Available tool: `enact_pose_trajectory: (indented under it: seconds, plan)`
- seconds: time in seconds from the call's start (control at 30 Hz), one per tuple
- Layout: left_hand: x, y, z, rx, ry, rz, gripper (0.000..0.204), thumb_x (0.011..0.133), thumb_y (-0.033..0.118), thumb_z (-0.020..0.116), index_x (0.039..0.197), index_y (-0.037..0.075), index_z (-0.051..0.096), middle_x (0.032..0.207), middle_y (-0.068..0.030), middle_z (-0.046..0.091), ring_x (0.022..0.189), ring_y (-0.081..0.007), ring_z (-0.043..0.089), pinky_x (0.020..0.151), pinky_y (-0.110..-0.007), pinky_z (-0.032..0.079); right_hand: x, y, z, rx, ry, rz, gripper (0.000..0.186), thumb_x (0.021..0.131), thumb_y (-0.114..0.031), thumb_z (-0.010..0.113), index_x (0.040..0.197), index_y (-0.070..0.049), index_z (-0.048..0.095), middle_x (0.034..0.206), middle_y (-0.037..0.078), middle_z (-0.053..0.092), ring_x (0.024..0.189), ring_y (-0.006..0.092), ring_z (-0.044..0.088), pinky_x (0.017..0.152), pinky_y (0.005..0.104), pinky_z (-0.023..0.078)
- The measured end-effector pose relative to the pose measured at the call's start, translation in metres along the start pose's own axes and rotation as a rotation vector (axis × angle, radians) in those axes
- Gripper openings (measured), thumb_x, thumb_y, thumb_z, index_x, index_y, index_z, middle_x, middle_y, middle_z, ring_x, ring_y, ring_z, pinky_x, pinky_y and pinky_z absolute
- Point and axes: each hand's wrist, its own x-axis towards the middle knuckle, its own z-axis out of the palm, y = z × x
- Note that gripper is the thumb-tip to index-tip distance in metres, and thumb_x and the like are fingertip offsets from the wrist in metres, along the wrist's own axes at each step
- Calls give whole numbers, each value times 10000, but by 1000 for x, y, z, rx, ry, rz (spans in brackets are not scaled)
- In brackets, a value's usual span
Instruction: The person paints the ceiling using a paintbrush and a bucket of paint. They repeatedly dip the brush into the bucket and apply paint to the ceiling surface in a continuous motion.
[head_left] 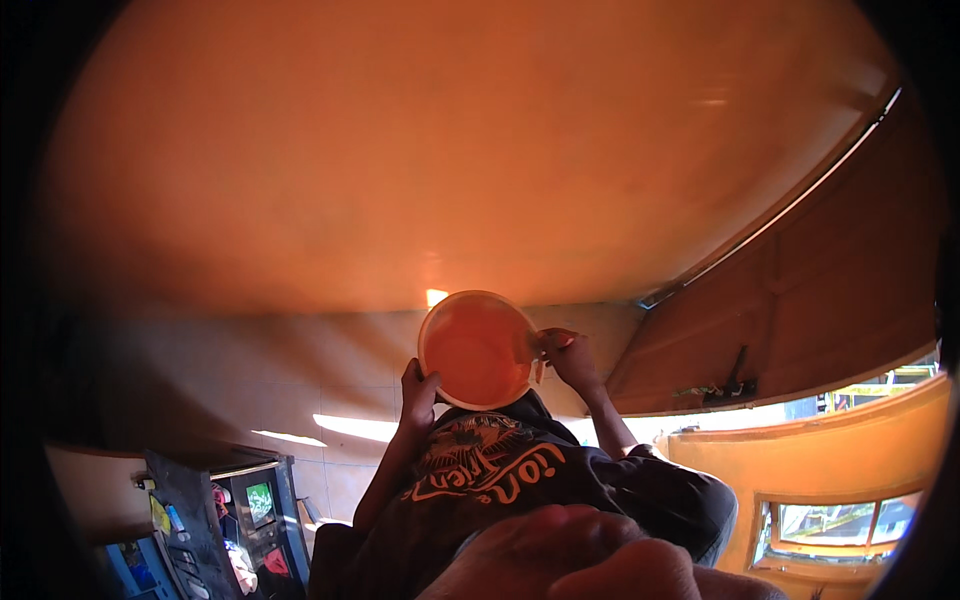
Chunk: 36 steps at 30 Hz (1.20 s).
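A round tub (428, 345) with a pale rim and an orange inside is held in front of my body. My left hand (418, 395) is closed on the tub's lower left rim, thumb over the edge. At the opposite side of the rim, my right hand (572, 360) is closed round a paintbrush (533, 345) with a reddish handle end showing. The brush head lies at or just over the tub's right edge; whether it touches the rim I cannot tell.
A large orange wall (450, 150) rises ahead, meeting a tiled floor (360, 350). On the right stands a brown door (780, 310) with a dark handle, and beyond it a window (830, 525). A dark cabinet (190, 510) holding various items stands at lower left.
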Motion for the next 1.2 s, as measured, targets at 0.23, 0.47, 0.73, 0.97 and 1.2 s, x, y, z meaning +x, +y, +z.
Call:
enact_pose_trajectory:
  seconds: [0.23,0.47,0.73,0.97,1.2]
  plan:
    - [27,7,21,9,125,-25,253,763,6,535,1008,-29,480,930,-143,590,754,-255,670,603,-374,617,53,28,-18,336,41,77,173,854,-130,700,938,21,702,806,87,705,709,146,686,637,284,579]
    - [53,11,46,-38,149,-10,275,749,7,533,1014,-22,465,931,-139,585,743,-238,668,586,-358,620,92,40,-40,455,-118,135,148,825,-85,696,929,20,692,800,90,696,689,145,678,639,273,569]
    - [70,10,78,-100,211,0,256,761,-4,523,1011,-18,467,939,-134,584,748,-214,661,597,-340,603,112,44,-56,264,-142,94,197,890,-140,638,971,34,685,868,102,705,689,129,675,653,253,564]
    - [78,12,91,-141,223,-30,275,772,-1,535,1039,-35,478,939,-132,581,746,-190,635,579,-306,570,125,33,-65,618,-54,261,172,870,-113,664,950,38,690,797,102,693,735,169,686,677,290,570]
    - [105,8,88,-10,187,-71,283,776,28,570,1045,-28,503,856,-85,578,714,-169,622,540,-296,544,114,68,-82,339,-39,163,186,876,-79,654,1006,52,668,808,99,685,689,155,665,650,274,558]
